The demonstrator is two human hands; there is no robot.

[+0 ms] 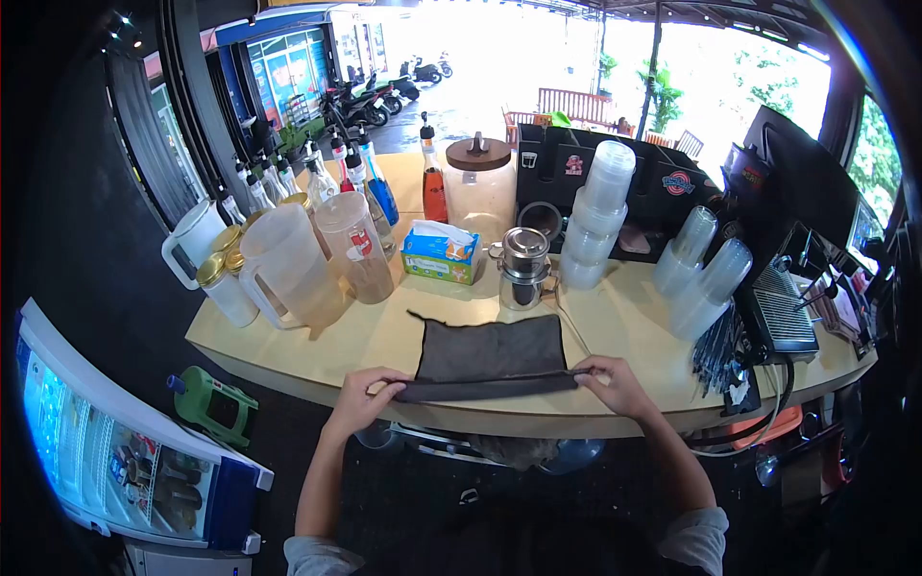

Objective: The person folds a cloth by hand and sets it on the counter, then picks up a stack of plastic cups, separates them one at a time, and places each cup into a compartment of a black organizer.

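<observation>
- Dark cloth [492, 348]: spread on the desk [639, 341] by the near rim, with the 6 o'clock edge gathered into a narrow strip, apparently a fold in progress.
- At 8 o'clock, left hand [370, 396] pinched on one end of the strip, thumb against fingers; at 4 o'clock, right hand [615, 386] pinched on the other end in the same way.
- Best to keep both hands level and lightly apart, with enough pull to hold the strip straight without dragging the far edge.
- Turn both ends at the same rate, to avoid a slanted fold.
- Smooth any ripple towards 12 o'clock before pressing down the crease.
- Mind the loose strap [415, 315] at the 10 o'clock corner; better laid flat than trapped crooked.
- Keep clear of the thin cable [577, 333] at 2 o'clock, close beside the cloth.
- Leave room towards the metal-topped glass pot [521, 291] at 1 o'clock and tissue box [441, 264] at 11 o'clock.
</observation>
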